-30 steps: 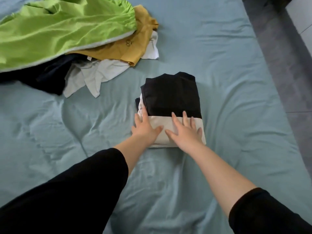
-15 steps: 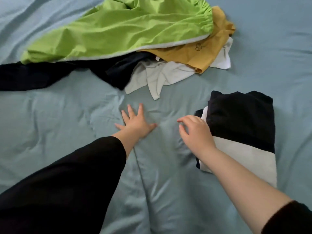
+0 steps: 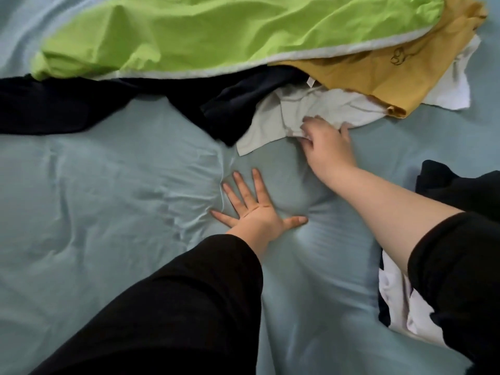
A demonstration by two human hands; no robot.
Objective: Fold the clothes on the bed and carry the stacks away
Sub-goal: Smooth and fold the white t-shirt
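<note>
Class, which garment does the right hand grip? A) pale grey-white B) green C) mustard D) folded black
A: the right hand curls its fingers round the edge of the pale grey-white garment.

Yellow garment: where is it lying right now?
The yellow garment lies upper right in the head view, partly under the green cloth and over the white garment that the right hand grips.

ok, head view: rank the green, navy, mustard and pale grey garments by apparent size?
1. green garment
2. navy garment and mustard garment: look similar, both partly buried, so not ranked
3. pale grey garment, in the grip of the right hand
</note>
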